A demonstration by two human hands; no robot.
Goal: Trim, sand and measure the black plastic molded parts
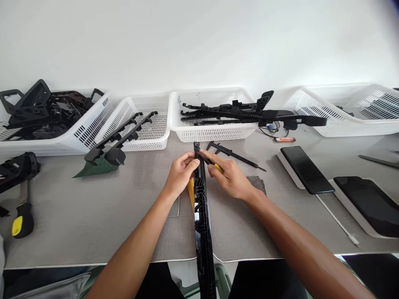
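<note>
A long black plastic part (202, 216) runs from the middle of the table down past its front edge. My left hand (183, 172) is closed on its upper end, with the thumb on top. In my right hand (229, 173) is a small black and yellow tool (218, 167), its dark tip against the upper end of the part. A yellow item (191, 193) lies partly hidden beneath the part. Just beyond my right hand rests a black caliper (235, 155).
White baskets (215, 133) along the wall hold black parts, some jutting over the rims. A screwdriver (23, 220) and a green cloth (98, 167) lie left. To the right are a phone (307, 169), a white cable (336, 219), a dark pad (258, 184) and another dark device (368, 203).
</note>
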